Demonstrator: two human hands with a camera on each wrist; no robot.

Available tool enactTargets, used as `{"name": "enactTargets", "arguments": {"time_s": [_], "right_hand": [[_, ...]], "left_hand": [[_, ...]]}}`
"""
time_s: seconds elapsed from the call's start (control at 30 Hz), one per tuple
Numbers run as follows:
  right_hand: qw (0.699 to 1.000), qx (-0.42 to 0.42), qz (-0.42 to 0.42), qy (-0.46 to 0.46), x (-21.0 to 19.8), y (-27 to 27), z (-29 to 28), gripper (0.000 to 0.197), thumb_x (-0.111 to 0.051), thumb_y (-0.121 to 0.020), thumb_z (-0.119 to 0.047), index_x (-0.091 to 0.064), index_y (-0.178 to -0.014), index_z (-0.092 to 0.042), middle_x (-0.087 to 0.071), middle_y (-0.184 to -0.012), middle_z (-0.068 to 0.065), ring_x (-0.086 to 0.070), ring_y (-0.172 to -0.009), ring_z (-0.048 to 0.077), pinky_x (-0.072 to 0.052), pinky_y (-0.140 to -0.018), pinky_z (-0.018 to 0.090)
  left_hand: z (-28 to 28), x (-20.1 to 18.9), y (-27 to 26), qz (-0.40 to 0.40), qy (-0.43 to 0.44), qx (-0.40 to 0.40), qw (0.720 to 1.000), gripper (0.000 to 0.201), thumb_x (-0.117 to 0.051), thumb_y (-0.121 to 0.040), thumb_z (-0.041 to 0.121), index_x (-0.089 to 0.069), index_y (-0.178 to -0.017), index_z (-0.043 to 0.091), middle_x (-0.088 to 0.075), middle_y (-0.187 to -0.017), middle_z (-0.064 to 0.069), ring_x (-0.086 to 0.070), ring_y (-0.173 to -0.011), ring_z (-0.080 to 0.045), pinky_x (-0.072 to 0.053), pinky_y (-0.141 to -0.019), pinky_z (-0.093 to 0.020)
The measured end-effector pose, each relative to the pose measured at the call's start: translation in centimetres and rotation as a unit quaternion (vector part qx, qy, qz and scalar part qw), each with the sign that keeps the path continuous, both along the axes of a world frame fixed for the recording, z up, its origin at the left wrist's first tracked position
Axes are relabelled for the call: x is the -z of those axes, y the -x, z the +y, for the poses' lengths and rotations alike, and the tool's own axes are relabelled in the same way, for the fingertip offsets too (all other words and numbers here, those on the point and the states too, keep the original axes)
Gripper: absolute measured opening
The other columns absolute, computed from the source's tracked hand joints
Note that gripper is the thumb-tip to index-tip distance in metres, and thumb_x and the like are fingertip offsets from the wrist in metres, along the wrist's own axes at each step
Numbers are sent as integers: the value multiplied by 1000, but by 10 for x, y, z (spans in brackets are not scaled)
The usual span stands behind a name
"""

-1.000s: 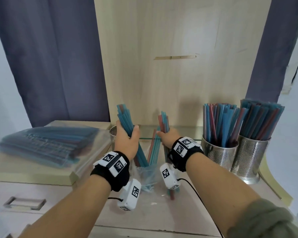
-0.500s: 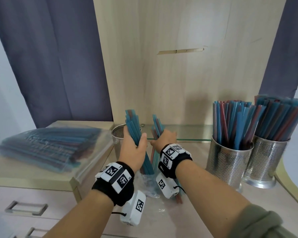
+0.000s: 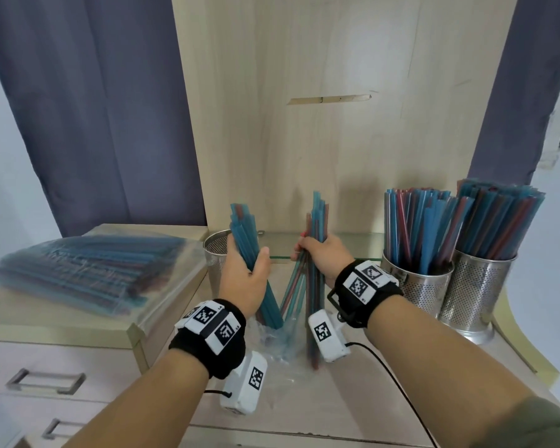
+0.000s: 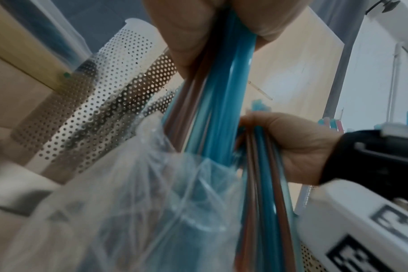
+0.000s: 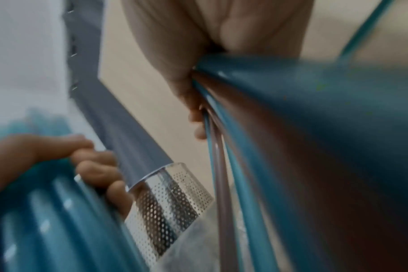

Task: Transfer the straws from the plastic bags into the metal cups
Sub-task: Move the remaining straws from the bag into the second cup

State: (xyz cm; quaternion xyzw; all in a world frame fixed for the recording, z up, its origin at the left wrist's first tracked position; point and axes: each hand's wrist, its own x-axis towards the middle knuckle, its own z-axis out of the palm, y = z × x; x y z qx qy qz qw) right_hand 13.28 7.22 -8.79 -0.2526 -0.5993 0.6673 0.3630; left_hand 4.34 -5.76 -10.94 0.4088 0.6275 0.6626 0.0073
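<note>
My left hand [image 3: 244,273] grips a bundle of blue and red straws [image 3: 244,236], tilted left, their lower ends inside a clear plastic bag [image 3: 278,337] on the desk. My right hand [image 3: 319,253] grips a second, upright bundle of straws [image 3: 317,221], its lower ends by the same bag. Behind the left hand stands a perforated metal cup [image 3: 215,250] with no straws showing above its rim. In the left wrist view the cup [image 4: 100,114] stands beside the bag [image 4: 151,202]. The right wrist view shows my fingers [image 5: 193,103] around straws, and the cup [image 5: 168,202].
Two perforated metal cups [image 3: 421,286] [image 3: 476,289] packed with straws stand at the right. A stack of bagged straws [image 3: 88,270] lies on a raised drawer unit [image 3: 52,324] at the left. A wooden panel [image 3: 337,124] backs the desk.
Both hands have lifted their straw bundles slightly, the right one more upright and higher. The view has moved nearer and shifted.
</note>
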Motion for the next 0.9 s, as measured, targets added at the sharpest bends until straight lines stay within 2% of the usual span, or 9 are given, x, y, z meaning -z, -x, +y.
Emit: {"name": "enactTargets", "arguments": {"time_s": [0.07,0.2,0.3,0.43,0.53,0.63,0.77,0.87,0.9], "right_hand": [[996,61,35,-63,-9,-9,-7,15,-52,-95,-3,-50,-84,-14,-53,-62,5,-55,-55,18,-56,-70,44],[972,151,106,-149,-37,-33,-16,11,-51,-96,-8,-48,-88,-15,-50,-58,2,-50,-46,13,-47,-50,27],[955,188,152,-171,-60,-50,-19,9,-50,-95,-6,-48,-88,-12,-48,-58,4,-48,-44,11,-43,-45,25],[941,194,172,-216,-85,-70,-25,16,-49,-93,-6,-45,-87,-20,-48,-63,6,-49,-49,16,-45,-49,28],[932,175,179,-261,-96,-82,-29,16,-51,-93,-7,-45,-88,-21,-49,-66,4,-51,-53,17,-47,-51,29],[927,165,146,-304,-92,-78,-34,17,-54,-94,-10,-46,-90,-24,-53,-72,7,-54,-59,18,-51,-56,30],[934,158,98,-306,-65,-51,-37,19,-58,-92,-16,-48,-90,-32,-56,-77,3,-58,-67,19,-53,-63,35],[945,140,78,-284,-42,-34,-37,16,-61,-90,-17,-52,-100,-26,-58,-80,1,-59,-70,17,-54,-67,34],[948,140,66,-279,-35,-29,-37,22,-63,-90,-17,-51,-108,-22,-60,-83,-1,-61,-72,15,-55,-69,32]], "left_hand": [[0,-1,-1,-1,11,-7,1000,36,-55,-94,26,-42,-127,16,-60,-90,-4,-63,-86,-28,-54,-86,-50],[1,-7,-1,-23,15,-21,999,34,-55,-95,25,-44,-125,14,-63,-93,-9,-64,-86,-26,-54,-87,-49],[2,-14,-4,7,34,-19,999,32,-54,-95,23,-43,-124,14,-61,-90,-7,-62,-82,-25,-54,-84,-42],[2,-14,-13,19,49,-15,998,36,-53,-96,23,-41,-128,12,-58,-88,-4,-58,-78,-20,-52,-83,-38],[3,-20,-14,9,24,-24,999,30,-53,-96,22,-41,-122,16,-59,-92,-9,-60,-82,-25,-51,-82,-37],[3,-23,-14,21,12,-29,999,25,-53,-96,20,-40,-117,20,-58,-93,-9,-59,-84,-26,-49,-80,-34],[3,-17,-19,19,32,-30,999,28,-53,-96,22,-42,-120,15,-58,-93,-8,-60,-85,-26,-50,-80,-35],[3,-11,-21,17,33,-38,999,33,-54,-95,22,-43,-125,14,-57,-93,-2,-61,-86,-25,-52,-85,-39],[3,-10,-21,15,32,-40,999,34,-54,-95,21,-42,-126,14,-57,-93,0,-61,-86,-25,-52,-86,-40]]}}
